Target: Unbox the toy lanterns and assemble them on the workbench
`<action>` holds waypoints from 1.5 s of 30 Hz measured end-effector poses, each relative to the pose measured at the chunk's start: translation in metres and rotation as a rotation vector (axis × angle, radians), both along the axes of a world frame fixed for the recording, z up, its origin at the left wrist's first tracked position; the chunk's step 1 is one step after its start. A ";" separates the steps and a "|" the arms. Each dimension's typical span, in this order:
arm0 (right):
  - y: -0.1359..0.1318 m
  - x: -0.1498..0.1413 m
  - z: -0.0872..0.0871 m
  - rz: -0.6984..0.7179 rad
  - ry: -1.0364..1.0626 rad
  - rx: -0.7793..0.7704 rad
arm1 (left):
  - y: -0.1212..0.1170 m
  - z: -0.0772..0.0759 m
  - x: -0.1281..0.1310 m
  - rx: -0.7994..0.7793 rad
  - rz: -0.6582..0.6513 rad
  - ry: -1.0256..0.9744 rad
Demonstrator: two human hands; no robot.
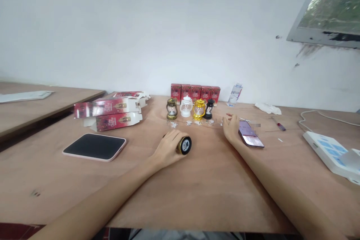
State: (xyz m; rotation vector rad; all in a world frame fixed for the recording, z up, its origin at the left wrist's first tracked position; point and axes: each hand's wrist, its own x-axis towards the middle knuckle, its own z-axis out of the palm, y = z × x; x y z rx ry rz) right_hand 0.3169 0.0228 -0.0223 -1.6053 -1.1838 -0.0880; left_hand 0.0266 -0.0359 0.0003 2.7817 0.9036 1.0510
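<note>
My left hand [170, 146] is wrapped round a small lantern [179, 149] tipped on its side, its round black base with a pale label facing right. The rest of that lantern is hidden by my fingers. Over to the right, my right hand [231, 129] rests by the table top with fingers apart and slightly bent, beside a lit phone [250, 134]. Beyond my hands stand a bronze lantern [171, 109], a white lantern [186, 107], a gold lantern [199, 110] and a black lantern [209, 109], all upright. Small whitish pieces [189, 123] lie before them.
Red boxes [191, 93] line the wall behind the lanterns, with a clear bottle [234, 94] alongside. Flattened red cartons [112, 114] and a dark-screened tablet [95, 147] lie left. A tissue [268, 108], a screwdriver [281, 126] and a white power strip [332, 152] are right.
</note>
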 end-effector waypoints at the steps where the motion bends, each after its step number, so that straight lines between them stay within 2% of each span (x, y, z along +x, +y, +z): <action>1: -0.007 -0.007 0.002 0.074 -0.083 0.038 | 0.000 0.000 0.000 -0.006 0.003 0.003; 5: -0.040 -0.045 0.006 0.451 -0.417 0.266 | -0.001 0.000 0.001 -0.014 0.003 0.003; 8: -0.065 -0.078 0.007 0.687 -0.506 0.434 | 0.000 0.000 0.001 -0.003 -0.008 -0.025; 10: -0.079 -0.097 0.007 0.765 -0.525 0.461 | 0.001 -0.001 0.001 -0.007 -0.016 -0.053; 15: -0.095 -0.117 0.008 0.743 -0.503 0.376 | 0.003 -0.003 0.001 -0.016 -0.036 -0.079; 27: -0.086 -0.114 0.005 0.790 -0.472 0.317 | -0.001 0.000 0.002 0.023 -0.015 -0.006; 38: -0.083 -0.110 0.007 0.845 -0.619 0.333 | 0.002 -0.005 0.002 0.094 -0.008 0.051; 42: -0.084 -0.110 0.005 0.891 -0.546 0.369 | 0.002 -0.003 0.002 0.047 -0.029 -0.007; 45: -0.084 -0.111 0.001 0.932 -0.319 0.388 | 0.002 -0.003 0.001 0.015 -0.016 -0.097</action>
